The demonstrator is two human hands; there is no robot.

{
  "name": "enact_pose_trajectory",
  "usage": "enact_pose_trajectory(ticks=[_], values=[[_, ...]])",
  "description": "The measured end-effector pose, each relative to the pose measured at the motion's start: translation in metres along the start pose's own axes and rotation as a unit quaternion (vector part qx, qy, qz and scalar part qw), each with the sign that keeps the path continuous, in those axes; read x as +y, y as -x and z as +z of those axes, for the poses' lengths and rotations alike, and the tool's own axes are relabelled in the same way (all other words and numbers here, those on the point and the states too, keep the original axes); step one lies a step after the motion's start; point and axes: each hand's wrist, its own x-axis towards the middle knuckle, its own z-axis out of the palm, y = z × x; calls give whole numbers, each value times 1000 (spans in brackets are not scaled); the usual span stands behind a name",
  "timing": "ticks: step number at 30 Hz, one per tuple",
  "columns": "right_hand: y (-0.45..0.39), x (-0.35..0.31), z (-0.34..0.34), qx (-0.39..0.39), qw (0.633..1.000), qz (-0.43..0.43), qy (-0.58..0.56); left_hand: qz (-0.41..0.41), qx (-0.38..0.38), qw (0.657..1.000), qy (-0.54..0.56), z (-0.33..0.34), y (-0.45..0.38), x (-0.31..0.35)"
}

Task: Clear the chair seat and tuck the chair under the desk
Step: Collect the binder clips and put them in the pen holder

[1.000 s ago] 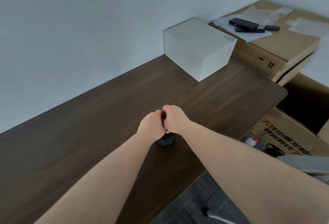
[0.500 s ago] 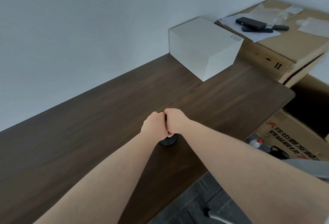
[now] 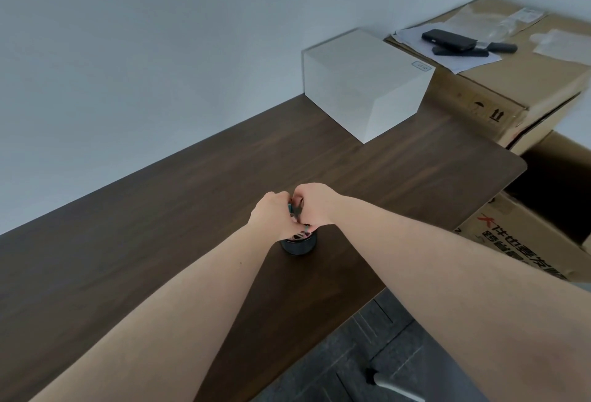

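Two hands meet over a dark cup (image 3: 298, 245) on the desk (image 3: 160, 225), directly below them. Left hand (image 3: 271, 216) and right hand (image 3: 315, 206) are curled around thin items, upright, partly in it. Earlier their fists hid these. Chair base (image 3: 388, 384) lies nearer, right; seat unseen.

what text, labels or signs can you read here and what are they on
Small label on the white box: too small to read.
Handling pictograms, an umbrella and up arrows, printed on the large cardboard box: no words.
Red and black print, seen upside down, on the lower cardboard box: cannot be read with confidence.
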Motion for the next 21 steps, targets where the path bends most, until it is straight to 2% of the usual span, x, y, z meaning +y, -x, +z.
enact_pose_trajectory(ticks=[8,13,21], values=[[9,-3,-6,26,998,-21,49,6,1,1000,16,-6,3,4],[13,8,-11,46,999,-24,10,15,12,1000,19,-3,4,5],[19,11,-14,50,998,-41,21,26,41,998,28,-3,8,3]])
